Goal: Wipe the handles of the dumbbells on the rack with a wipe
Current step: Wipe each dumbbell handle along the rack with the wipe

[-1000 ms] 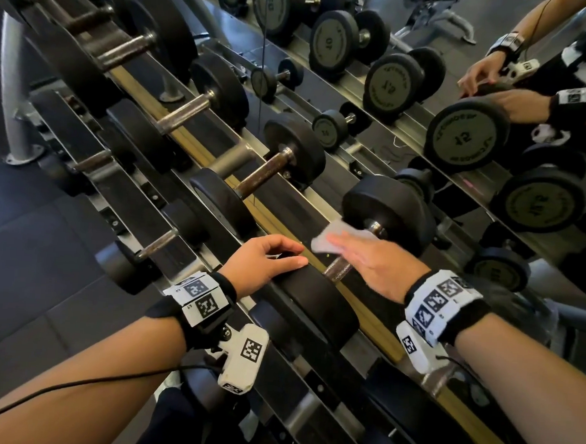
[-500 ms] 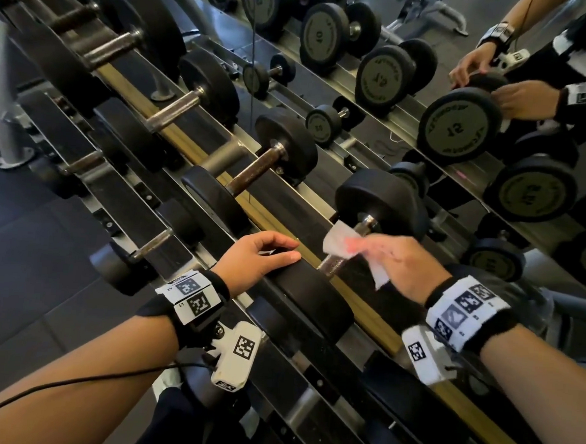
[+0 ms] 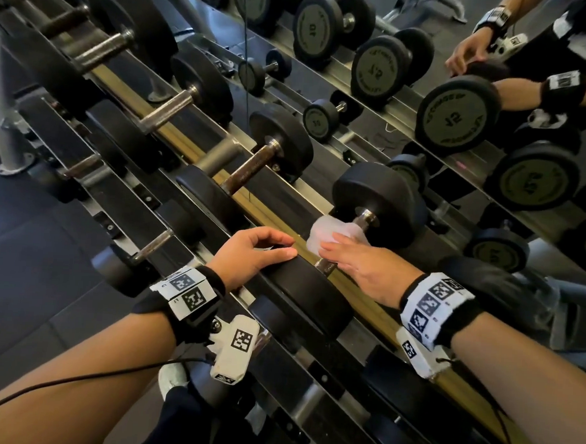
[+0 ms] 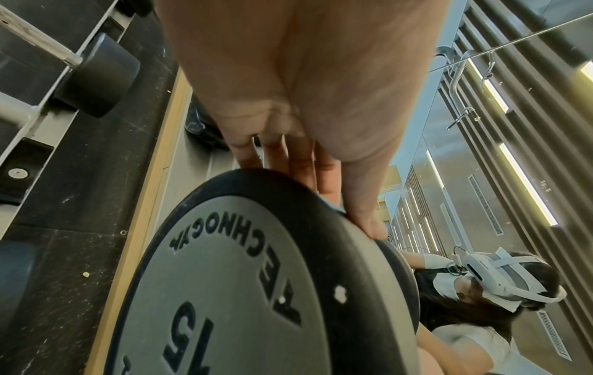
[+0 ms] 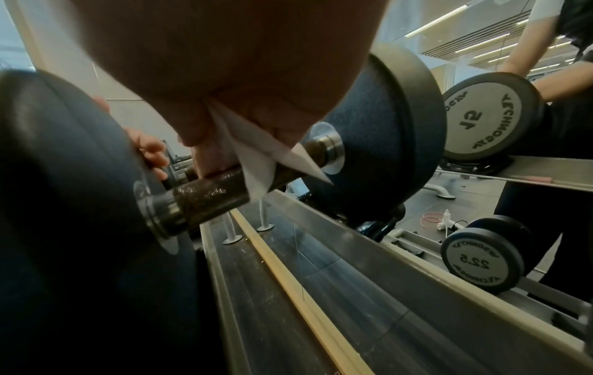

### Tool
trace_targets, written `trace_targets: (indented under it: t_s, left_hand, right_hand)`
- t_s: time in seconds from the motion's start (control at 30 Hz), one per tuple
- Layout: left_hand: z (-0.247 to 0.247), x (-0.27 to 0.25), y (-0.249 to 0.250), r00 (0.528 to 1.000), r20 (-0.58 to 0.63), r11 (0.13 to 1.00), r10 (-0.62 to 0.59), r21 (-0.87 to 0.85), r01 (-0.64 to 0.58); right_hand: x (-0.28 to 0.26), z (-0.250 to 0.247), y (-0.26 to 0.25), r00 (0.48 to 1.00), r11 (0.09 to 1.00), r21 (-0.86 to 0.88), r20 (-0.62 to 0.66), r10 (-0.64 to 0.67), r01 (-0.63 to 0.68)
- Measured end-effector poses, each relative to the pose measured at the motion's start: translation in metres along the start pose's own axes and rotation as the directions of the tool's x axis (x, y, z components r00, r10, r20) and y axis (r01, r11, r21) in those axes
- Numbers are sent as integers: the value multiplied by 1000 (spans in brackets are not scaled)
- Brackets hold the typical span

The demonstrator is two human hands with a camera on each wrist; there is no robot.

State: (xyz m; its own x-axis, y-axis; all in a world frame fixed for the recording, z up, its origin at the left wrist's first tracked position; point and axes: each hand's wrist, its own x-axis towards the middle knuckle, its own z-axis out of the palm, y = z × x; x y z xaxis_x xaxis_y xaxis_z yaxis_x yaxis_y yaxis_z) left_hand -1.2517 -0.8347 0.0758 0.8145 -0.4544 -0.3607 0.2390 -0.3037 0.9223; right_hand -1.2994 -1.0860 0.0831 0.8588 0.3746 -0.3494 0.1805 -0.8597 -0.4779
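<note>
A black 15 dumbbell lies across the rack in front of me. My left hand rests over its near head, fingers hooked over the rim and thumb on the outer edge. My right hand holds a white wipe wrapped over the rusty brown handle, between the two heads. In the right wrist view the wipe hangs from my fingers across the bar. The far head is untouched.
More dumbbells sit on the same tier to the left and on a lower tier. A mirror behind the rack reflects weights and my arms. Dark floor lies to the left.
My right hand lifted the wipe off to the right, then came back down onto the handle with it. My left hand stayed on the near head.
</note>
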Motion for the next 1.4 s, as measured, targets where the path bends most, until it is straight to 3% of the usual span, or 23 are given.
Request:
trace_targets:
  t_s: [0.13, 0.2, 0.27, 0.33, 0.37, 0.43, 0.5, 0.57, 0.67, 0.73, 0.77, 0.83, 0.9, 0.97, 1.03, 1.1, 1.17, 1.3, 1.4]
  left_hand:
    - [-3, 2, 5, 999, 31, 1000, -16, 25, 15]
    - [-5, 2, 6, 999, 44, 999, -21, 33, 19]
    - [-5, 2, 6, 999, 48, 999, -23, 36, 21]
    - [-5, 2, 4, 999, 45, 999, -20, 45, 18]
    - [-5, 2, 4, 999, 41, 999, -18, 51, 16]
    - [-4, 1, 2, 999, 32, 997, -13, 72, 10]
    - [-3, 1, 1, 1000, 30, 996, 3, 94, -6]
    - [-1, 0, 0, 999, 23, 993, 31, 110, -33]
    - [4, -3, 0, 998, 18, 982, 55, 178, -58]
    - [9, -3, 0, 994, 70, 962, 84, 253, -99]
    - [11, -2, 1, 990, 105, 945, 99, 302, -126]
    - [17, -2, 1, 984, 152, 901, 90, 409, -146]
    - [19, -2, 0, 985, 162, 876, 58, 465, -128]
    - [18, -2, -2, 983, 177, 883, 37, 454, -115]
    - [16, 0, -5, 981, 188, 889, 45, 441, -125]
    - [15, 1, -6, 980, 190, 886, 53, 444, -133]
    - [15, 0, -5, 980, 193, 888, 52, 440, -133]
    - [15, -2, -1, 980, 190, 891, 52, 435, -131]
    - [15, -3, -1, 981, 187, 893, 55, 430, -132]
  right_hand:
    - [-12, -13, 9, 995, 996, -15, 58, 84, -84]
    - [-14, -28, 8, 995, 997, 47, -75, 67, -64]
    - [-12, -35, 1, 961, 974, 226, -268, 71, -9]
    - [-2, -34, -7, 944, 981, 193, -326, 41, 24]
    - [6, -30, -9, 961, 998, 55, -274, 25, -10]
    - [19, -19, -15, 995, 947, -305, -18, 100, -100]
    - [18, -13, -17, 973, 874, -470, 117, 197, -121]
    - [7, -12, -18, 983, 926, -365, 108, 146, -97]
    - [-12, -17, -20, 981, 981, 51, 58, 185, -188]
    - [-17, -26, -19, 953, 897, 322, 89, 288, -301]
    - [-18, -31, -20, 941, 811, 487, 76, 329, -323]
    - [-22, -37, -20, 910, 670, 685, -26, 414, -286]
    - [-31, -35, -15, 864, 569, 795, -120, 490, -212]
    - [-43, -27, -12, 813, 411, 904, -151, 562, -116]
    - [-54, -15, -8, 736, 272, 962, -178, 654, -9]
    - [-60, 0, -4, 643, 213, 973, -218, 735, 87]
    - [-61, 11, -3, 587, 162, 974, -226, 778, 160]
    - [-41, 20, -14, 592, 70, 982, -161, 790, 174]
    - [-23, 20, -26, 651, 6, 989, -101, 752, 146]
